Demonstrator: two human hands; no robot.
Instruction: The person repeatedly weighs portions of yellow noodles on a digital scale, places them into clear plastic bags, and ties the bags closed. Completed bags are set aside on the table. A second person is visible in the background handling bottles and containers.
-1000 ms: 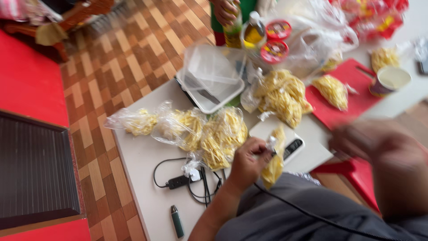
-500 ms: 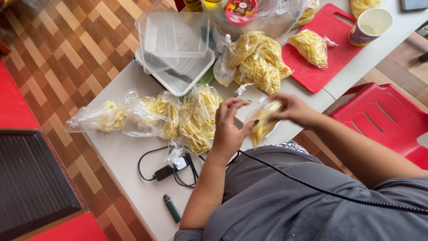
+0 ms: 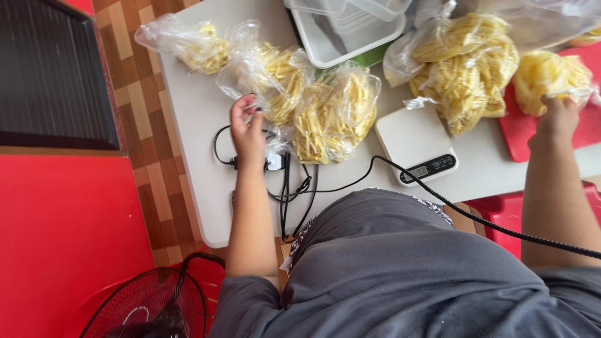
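- left hand [image 3: 248,128] sits near the left edge of the grey table [image 3: 194,125], fingers loosely curled and open, fingertips against the crinkly clear bag of noodles [image 3: 278,75] and just above a black plug with tangled cables [image 3: 282,181]
- right hand [image 3: 557,116] is over at the right edge, fingers closed on a knotted clear bag of yellow noodles [image 3: 551,75] lying on the flat red board [image 3: 532,128]
- all the bags are thin, shiny plastic, lumpy with short pale yellow strands; three lie in a row along the table's far-left side, the biggest [image 3: 338,112] nearest the middle
- more bags are heaped [image 3: 466,62] just beyond the white square scale [image 3: 416,141], which sits bare near the front edge with rounded corners and a small dark display
- a stack of clear rectangular tubs [image 3: 341,28] sits at the far edge, touching the bags
- open room: a bare strip of table between scale and red board, and some along the near left corner
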